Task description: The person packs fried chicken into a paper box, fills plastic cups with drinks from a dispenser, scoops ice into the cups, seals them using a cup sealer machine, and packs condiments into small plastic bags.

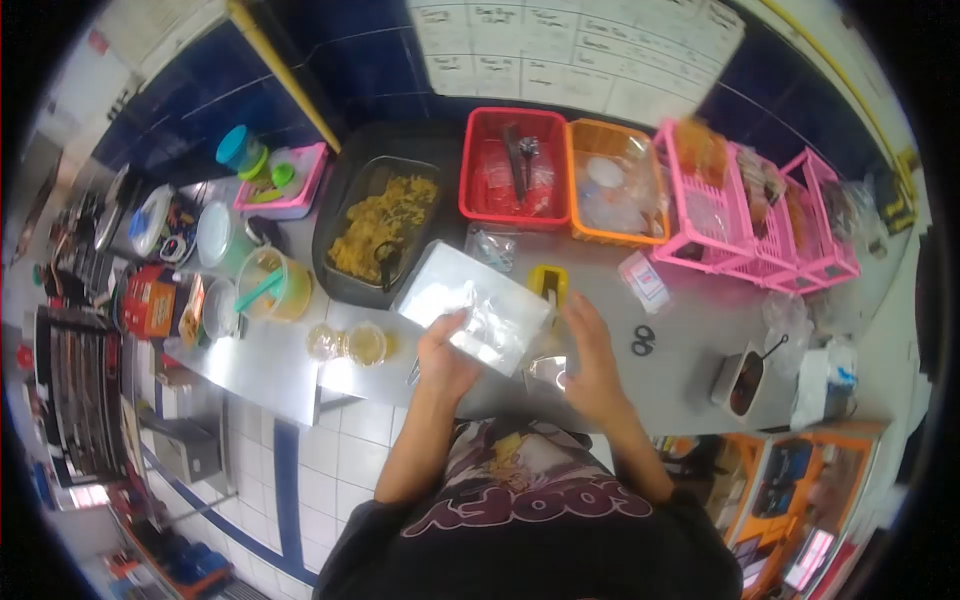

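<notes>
My left hand (pixel 446 358) grips the near left edge of a shiny, wrapped white rectangular pack (pixel 478 308), tilted above the metal counter. To the right of the pack, my right hand (pixel 590 358) is apart from it, fingers spread and holding nothing. A yellow-framed object (pixel 547 284) lies just beyond the right hand. Behind the pack is a black tray (pixel 330 215) with a pan of yellow food (pixel 385 228) and a dark utensil in it. Small clear plastic packets (pixel 492 248) lie behind the pack's far edge.
A red basket (pixel 515 215), an orange basket (pixel 618 236) and pink baskets (pixel 710 258) line the back. Black scissors (pixel 643 341) and a metal container (pixel 741 383) with sauce lie right. Left are a tub of liquid (pixel 283 290) and small cups (pixel 366 344).
</notes>
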The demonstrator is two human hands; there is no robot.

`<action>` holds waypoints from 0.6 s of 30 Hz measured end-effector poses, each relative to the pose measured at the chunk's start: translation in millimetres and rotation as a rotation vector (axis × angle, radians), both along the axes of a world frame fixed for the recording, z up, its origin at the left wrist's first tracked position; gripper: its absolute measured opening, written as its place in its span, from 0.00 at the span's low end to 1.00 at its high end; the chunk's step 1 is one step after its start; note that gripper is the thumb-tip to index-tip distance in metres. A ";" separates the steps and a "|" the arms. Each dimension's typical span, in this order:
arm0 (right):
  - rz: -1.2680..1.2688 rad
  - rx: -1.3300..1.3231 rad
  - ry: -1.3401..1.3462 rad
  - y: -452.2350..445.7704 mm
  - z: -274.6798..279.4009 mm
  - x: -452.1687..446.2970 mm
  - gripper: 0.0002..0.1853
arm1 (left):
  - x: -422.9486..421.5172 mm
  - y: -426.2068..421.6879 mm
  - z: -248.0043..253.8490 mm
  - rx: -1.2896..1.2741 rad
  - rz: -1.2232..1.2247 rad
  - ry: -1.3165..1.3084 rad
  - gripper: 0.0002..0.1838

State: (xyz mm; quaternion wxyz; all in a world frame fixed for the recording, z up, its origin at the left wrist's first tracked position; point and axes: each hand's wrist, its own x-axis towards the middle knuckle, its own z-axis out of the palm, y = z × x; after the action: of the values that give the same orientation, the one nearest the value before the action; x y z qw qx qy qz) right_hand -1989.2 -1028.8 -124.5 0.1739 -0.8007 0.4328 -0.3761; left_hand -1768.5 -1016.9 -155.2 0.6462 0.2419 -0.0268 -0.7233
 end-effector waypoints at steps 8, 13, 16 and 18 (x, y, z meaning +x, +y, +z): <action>0.082 1.252 -1.052 -37.8 -50.3 -34.5 0.23 | -6.7 -11.2 -8.9 0.141 -0.038 -0.240 0.24; -0.189 0.607 -0.512 -121.7 -86.9 -77.2 0.14 | -18.8 -41.2 -10.5 0.214 0.066 -0.243 0.18; -0.269 0.484 -0.305 -202.1 -95.0 -105.9 0.15 | -22.5 -52.3 -7.4 0.236 0.071 -0.185 0.23; -0.273 0.498 -0.185 -248.2 -120.8 -120.4 0.18 | -21.1 -53.3 -18.8 0.268 0.074 -0.229 0.25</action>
State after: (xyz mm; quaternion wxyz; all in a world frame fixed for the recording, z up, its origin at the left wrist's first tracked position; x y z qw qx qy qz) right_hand -2109.6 -1277.0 -245.3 0.3516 -0.6302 0.5977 -0.3494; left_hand -1789.5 -1070.2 -174.0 0.6271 0.4074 0.0052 -0.6638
